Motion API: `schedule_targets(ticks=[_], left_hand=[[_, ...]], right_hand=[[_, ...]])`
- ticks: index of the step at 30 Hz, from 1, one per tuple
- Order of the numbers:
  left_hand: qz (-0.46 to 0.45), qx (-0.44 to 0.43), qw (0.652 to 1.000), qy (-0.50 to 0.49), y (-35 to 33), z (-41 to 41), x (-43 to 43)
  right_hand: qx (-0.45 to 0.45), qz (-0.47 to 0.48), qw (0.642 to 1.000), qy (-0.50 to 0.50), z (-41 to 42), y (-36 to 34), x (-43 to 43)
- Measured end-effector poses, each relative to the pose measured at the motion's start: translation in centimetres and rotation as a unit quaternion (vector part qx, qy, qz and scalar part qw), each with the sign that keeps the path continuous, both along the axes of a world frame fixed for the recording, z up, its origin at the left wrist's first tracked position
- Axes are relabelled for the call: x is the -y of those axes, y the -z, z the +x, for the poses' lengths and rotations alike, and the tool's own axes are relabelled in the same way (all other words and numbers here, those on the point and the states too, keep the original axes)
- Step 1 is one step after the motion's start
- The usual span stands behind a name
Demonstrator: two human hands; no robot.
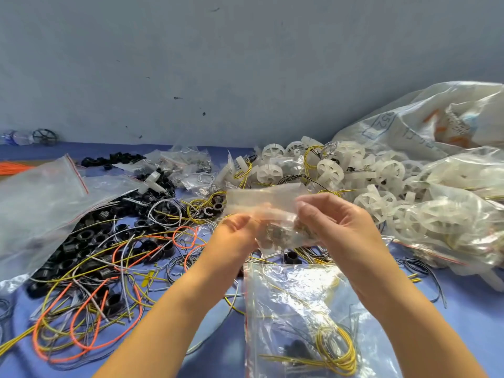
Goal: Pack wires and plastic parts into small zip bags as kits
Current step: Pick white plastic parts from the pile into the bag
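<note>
**Head view: small zip bag held between both hands**

Head camera shows the small zip bag (272, 211) lifted clear of the tabletop (463, 309). The left hand (234, 236) pinches its left edge, and the curled fingers of the right hand (341, 227) grip its right side. Small dark parts show blurred through the plastic; whether wires are inside I cannot tell.

I judge this kit to be filled and its mouth handled for sealing. The next move would call for lining up the zip strips and pressing along them with nothing caught between.

Just below the hands lies a larger zip bag (294, 304) holding yellow wires. Left of the left hand sprawl loose wires (90, 317) and black plastic rings (87, 237). Beyond the right hand, white plastic wheels (354, 170) are heaped. This clutter lies close under the bag, so a dropped part could be lost among it.
</note>
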State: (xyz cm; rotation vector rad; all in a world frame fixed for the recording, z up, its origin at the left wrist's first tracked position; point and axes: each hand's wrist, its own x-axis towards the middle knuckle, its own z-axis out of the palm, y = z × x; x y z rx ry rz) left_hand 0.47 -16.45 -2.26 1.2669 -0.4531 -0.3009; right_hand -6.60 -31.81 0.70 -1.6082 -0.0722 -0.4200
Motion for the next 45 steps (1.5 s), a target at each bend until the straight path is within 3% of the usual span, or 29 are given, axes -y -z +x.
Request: schedule_targets(ticks=[5, 11, 17, 20, 23, 29, 32, 39, 43, 45], left_hand=[[0.079, 0.182, 0.979, -0.056, -1.6, -0.4, -1.6], [0.061, 0.102, 0.992, -0.051, -0.7, -0.5, -1.1], [0.054, 0.074, 0.994, -0.06, -0.5, -0.7, -0.1], [0.018, 0.01, 1.0, 0.01, -0.2, -0.5, -0.1], [0.044, -0.01, 0.998, 0.045, -0.1, -0.6, -0.3], [0.03, 0.028, 0.999, -0.011, 0.0, -0.2, -1.1], [0.029, 0.019, 0.999, -0.026, 0.2, 0.0, -1.3], [0.122, 0.162, 0.979, -0.001, 1.1, -0.4, -1.5], [0.149, 0.198, 0.967, -0.062, 0.8, 0.1, -1.4], [0.139, 0.193, 0.969, -0.073, 0.9, 0.6, -1.1]], right_hand=[[0.069, -0.022, 0.997, 0.025, -0.3, -0.7, 0.0], [0.036, 0.009, 0.999, 0.03, 0.6, 0.8, -0.3], [-0.078, 0.058, 0.994, -0.045, 1.2, 1.9, -1.2], [-0.093, 0.118, 0.988, -0.024, 1.3, 2.0, -1.3], [-0.092, 0.155, 0.983, -0.028, 1.3, 1.9, -1.0], [-0.083, 0.176, 0.975, -0.108, 0.9, 2.1, -1.6], [-0.074, 0.156, 0.981, -0.085, 0.9, 2.9, -2.0], [-0.073, 0.26, 0.958, -0.097, 0.9, 3.6, -1.8], [-0.092, 0.233, 0.962, -0.107, 1.6, 3.5, -0.9], [-0.095, 0.154, 0.978, -0.102, 1.9, 3.6, -0.7]])
